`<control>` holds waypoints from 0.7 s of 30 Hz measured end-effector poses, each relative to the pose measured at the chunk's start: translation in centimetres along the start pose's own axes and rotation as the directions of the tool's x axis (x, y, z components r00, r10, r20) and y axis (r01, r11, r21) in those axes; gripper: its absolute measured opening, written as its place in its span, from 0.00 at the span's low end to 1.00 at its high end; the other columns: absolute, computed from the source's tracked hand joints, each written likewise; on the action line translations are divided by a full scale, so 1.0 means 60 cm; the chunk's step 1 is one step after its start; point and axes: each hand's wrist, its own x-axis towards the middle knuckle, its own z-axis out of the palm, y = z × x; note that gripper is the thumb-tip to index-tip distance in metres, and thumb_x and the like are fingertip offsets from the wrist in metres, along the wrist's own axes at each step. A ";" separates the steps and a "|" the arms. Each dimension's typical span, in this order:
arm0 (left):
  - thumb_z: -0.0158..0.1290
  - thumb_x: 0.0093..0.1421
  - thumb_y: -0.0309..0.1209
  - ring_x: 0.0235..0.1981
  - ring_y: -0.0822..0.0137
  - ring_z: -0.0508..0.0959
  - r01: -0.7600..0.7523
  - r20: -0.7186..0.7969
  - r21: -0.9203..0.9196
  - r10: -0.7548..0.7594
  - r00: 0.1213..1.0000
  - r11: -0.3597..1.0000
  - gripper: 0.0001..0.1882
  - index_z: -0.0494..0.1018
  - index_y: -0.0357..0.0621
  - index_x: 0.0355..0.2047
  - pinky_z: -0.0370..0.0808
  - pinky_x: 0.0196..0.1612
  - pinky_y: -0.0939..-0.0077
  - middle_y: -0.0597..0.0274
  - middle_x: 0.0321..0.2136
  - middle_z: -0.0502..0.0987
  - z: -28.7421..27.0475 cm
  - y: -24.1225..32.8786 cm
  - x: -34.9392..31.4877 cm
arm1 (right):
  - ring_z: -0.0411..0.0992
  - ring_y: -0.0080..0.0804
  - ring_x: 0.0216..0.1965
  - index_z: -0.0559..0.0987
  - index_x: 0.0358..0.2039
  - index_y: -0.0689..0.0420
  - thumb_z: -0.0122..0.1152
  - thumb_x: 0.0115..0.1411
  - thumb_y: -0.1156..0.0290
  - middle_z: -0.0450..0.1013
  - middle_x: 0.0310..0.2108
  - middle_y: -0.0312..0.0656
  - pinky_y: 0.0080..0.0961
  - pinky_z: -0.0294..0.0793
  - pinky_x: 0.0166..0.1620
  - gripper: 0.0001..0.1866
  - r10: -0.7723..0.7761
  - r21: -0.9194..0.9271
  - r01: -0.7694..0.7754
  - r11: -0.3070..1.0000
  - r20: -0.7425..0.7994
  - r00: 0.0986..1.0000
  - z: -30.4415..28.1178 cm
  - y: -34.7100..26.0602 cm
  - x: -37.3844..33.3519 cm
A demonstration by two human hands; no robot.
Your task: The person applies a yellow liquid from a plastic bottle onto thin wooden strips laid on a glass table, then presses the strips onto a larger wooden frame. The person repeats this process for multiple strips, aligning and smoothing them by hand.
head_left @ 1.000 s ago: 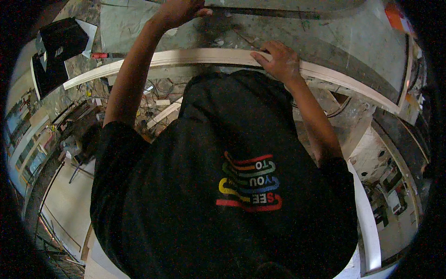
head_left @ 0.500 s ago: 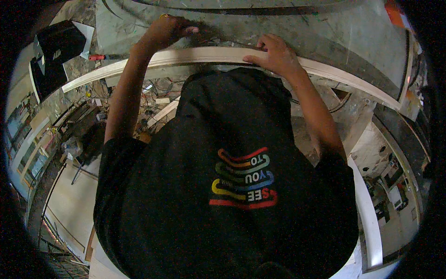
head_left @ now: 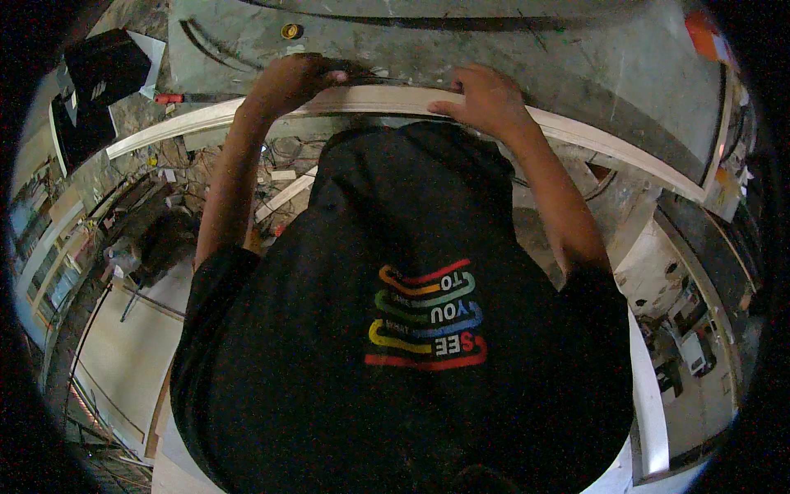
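A long pale wooden strip [head_left: 383, 99], bowed by the lens, lies across the near edge of a grey worktop [head_left: 494, 45] in front of me. My right hand [head_left: 487, 97] grips it right of the middle, thumb on top and fingers bent over the far edge. My left hand [head_left: 288, 82] is closed just above the strip's left part, its thumb pointing right. Something dark shows by its fingertips, too blurred to name. Beyond that hand sits a small round yellow-and-black object [head_left: 291, 31].
A red-handled tool [head_left: 170, 98] with a dark shaft lies left of my left hand. Black panels [head_left: 103, 70] stand at the far left. An orange item [head_left: 699, 34] is at the far right. Loose wires and wood scraps [head_left: 284, 174] clutter the space below the strip.
My left hand has come down toward the strip, uncovering the round yellow-and-black object. The right hand stays on the strip, almost unmoved.
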 end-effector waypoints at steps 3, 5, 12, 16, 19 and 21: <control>0.57 0.62 0.56 0.42 0.44 0.82 -0.104 -0.101 -0.040 0.100 0.990 0.994 0.27 0.80 0.46 0.45 0.78 0.43 0.52 0.50 0.38 0.83 0.012 -0.005 -0.015 | 0.74 0.49 0.49 0.78 0.40 0.58 0.73 0.50 0.40 0.75 0.41 0.48 0.43 0.73 0.52 0.32 -0.079 0.013 0.079 0.997 -0.045 0.996 0.013 -0.007 0.002; 0.60 0.59 0.55 0.42 0.45 0.82 -0.065 -0.108 -0.040 0.060 0.992 0.997 0.27 0.79 0.46 0.46 0.78 0.43 0.53 0.50 0.38 0.82 0.016 -0.006 -0.023 | 0.72 0.49 0.53 0.77 0.43 0.57 0.74 0.49 0.42 0.74 0.43 0.48 0.43 0.72 0.56 0.33 -0.121 0.062 0.125 0.990 -0.070 0.990 0.024 -0.011 0.001; 0.65 0.55 0.51 0.40 0.44 0.82 -0.004 -0.104 -0.108 -0.007 0.995 0.994 0.24 0.80 0.44 0.40 0.78 0.43 0.53 0.49 0.36 0.82 0.011 0.008 -0.028 | 0.72 0.52 0.54 0.77 0.45 0.58 0.77 0.47 0.44 0.75 0.47 0.52 0.43 0.71 0.59 0.35 -0.076 0.146 0.054 0.988 0.149 0.986 -0.004 -0.013 0.017; 0.65 0.55 0.49 0.40 0.44 0.81 -0.015 -0.161 -0.086 0.001 0.987 0.996 0.23 0.80 0.43 0.40 0.78 0.43 0.53 0.49 0.36 0.82 0.016 0.013 -0.029 | 0.74 0.54 0.50 0.79 0.43 0.59 0.72 0.50 0.38 0.76 0.42 0.53 0.44 0.73 0.56 0.36 -0.032 0.052 0.019 0.998 0.265 0.964 -0.017 -0.040 0.045; 0.65 0.56 0.50 0.41 0.44 0.81 0.012 -0.168 -0.141 -0.035 0.985 0.990 0.23 0.81 0.45 0.41 0.78 0.44 0.53 0.49 0.37 0.82 0.023 0.013 -0.032 | 0.74 0.54 0.50 0.79 0.46 0.59 0.67 0.53 0.34 0.76 0.43 0.53 0.45 0.73 0.56 0.38 -0.101 0.052 0.095 0.994 0.138 0.985 0.011 -0.073 0.058; 0.64 0.56 0.51 0.42 0.44 0.82 0.023 -0.170 -0.167 -0.052 0.984 0.986 0.24 0.81 0.46 0.42 0.78 0.45 0.53 0.50 0.38 0.82 0.026 0.014 -0.034 | 0.74 0.53 0.51 0.78 0.49 0.59 0.65 0.55 0.34 0.75 0.46 0.53 0.45 0.73 0.57 0.39 -0.166 0.021 0.166 0.986 0.016 0.986 0.037 -0.087 0.060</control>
